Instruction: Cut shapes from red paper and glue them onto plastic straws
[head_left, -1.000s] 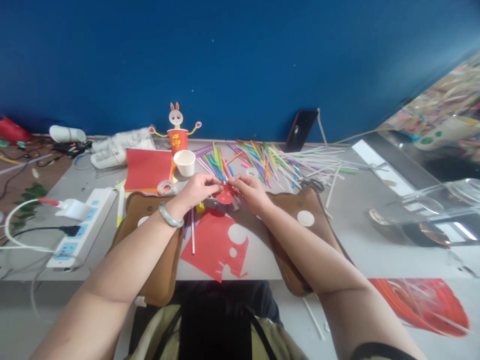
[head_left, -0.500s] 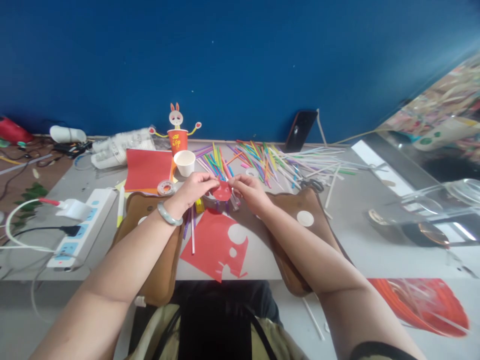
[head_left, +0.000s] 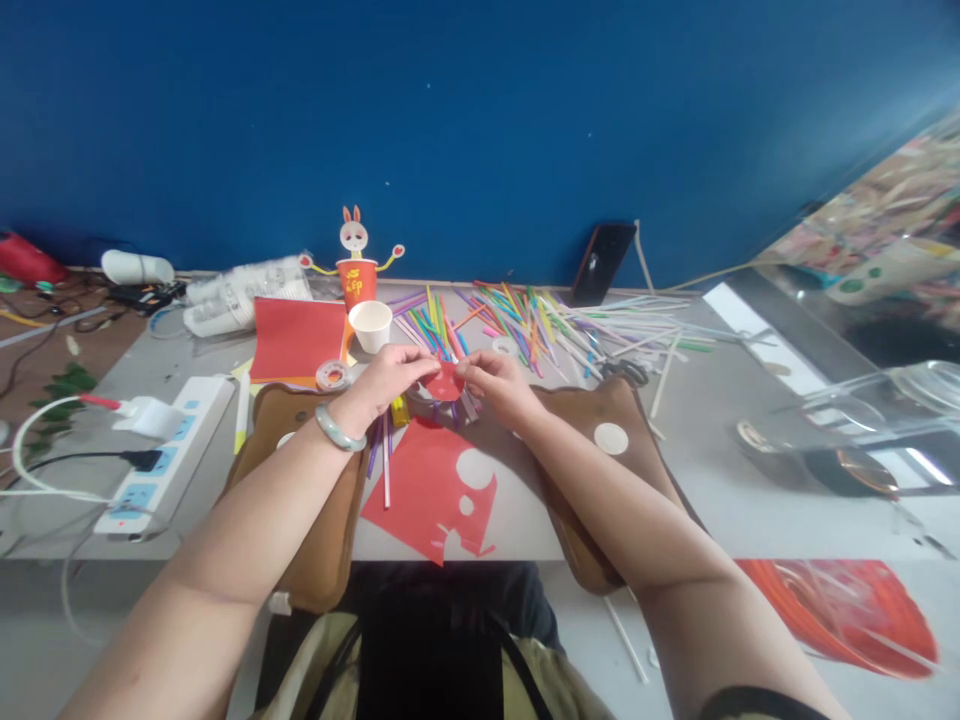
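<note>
Left hand (head_left: 395,376) and right hand (head_left: 496,382) pinch a red paper cutout (head_left: 445,383) above the table (head_left: 720,420), its outline unclear. Some cutting seems done, the nearer red sheet (head_left: 416,470) being holed; the far white paper cup (head_left: 371,333) looks undecorated.

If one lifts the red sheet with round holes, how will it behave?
The red sheet looks thin and flat, so it is probably light and rather floppy. Being ragged and full of cut-outs on one side, it may tear there.
</note>
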